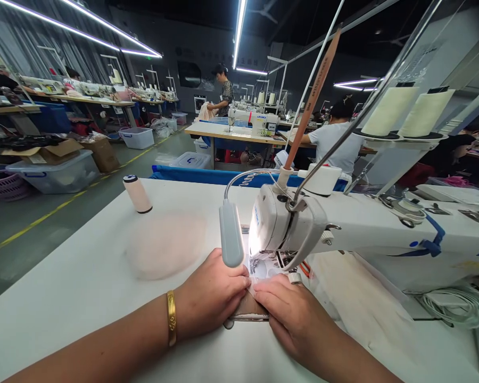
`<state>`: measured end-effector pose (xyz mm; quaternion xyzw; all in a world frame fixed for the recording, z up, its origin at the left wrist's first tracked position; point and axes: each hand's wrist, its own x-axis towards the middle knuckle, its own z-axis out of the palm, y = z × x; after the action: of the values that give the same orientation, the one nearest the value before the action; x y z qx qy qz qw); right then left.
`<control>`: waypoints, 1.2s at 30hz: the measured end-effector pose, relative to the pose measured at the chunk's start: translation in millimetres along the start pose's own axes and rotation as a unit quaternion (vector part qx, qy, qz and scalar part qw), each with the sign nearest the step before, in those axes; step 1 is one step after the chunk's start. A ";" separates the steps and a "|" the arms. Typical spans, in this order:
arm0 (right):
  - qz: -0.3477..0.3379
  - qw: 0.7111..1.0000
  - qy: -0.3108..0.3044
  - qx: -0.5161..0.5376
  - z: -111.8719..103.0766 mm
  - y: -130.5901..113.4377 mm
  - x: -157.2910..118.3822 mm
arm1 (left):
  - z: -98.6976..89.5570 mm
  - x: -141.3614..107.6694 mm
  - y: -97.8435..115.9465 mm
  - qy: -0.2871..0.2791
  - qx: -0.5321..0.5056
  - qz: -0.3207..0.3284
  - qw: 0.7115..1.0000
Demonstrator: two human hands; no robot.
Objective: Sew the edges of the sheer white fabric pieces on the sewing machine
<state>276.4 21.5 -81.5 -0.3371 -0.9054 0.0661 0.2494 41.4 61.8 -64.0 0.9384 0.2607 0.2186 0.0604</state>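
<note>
Low in the frame's middle, the left hand (208, 299) and right hand (297, 314) rest half-curled fingers (270, 291) on thin cloth (252, 289), pinch hard to tell, probably guiding sewing that next needs gentle, straight pushing.

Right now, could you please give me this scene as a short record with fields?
Left hand: fingertips at pale material, grip unclear; gold bracelet on wrist
Right hand: fingertips at same material, grip unclear
Sewing machine: white, beyond the hands
Lamp: grey, lit
Spool: peach, standing on the table
Pencil: brown, propped atop the machine
</note>
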 end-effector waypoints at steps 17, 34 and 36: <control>0.002 0.999 0.035 -0.018 3.6 6.3 -1.3 | 3.4 -1.9 -1.3 0.001 -0.004 0.004 1.000; 0.028 0.998 0.045 -0.045 7.1 8.6 2.3 | 2.8 5.5 -7.5 0.007 0.013 -0.031 0.999; 0.039 0.997 0.045 -0.046 8.4 9.4 3.1 | 4.7 6.3 -10.9 0.010 0.018 -0.034 0.999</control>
<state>275.7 31.0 -90.2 -0.3856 -0.8817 0.0185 0.2712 43.2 74.3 -68.3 0.9275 0.2974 0.2211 0.0480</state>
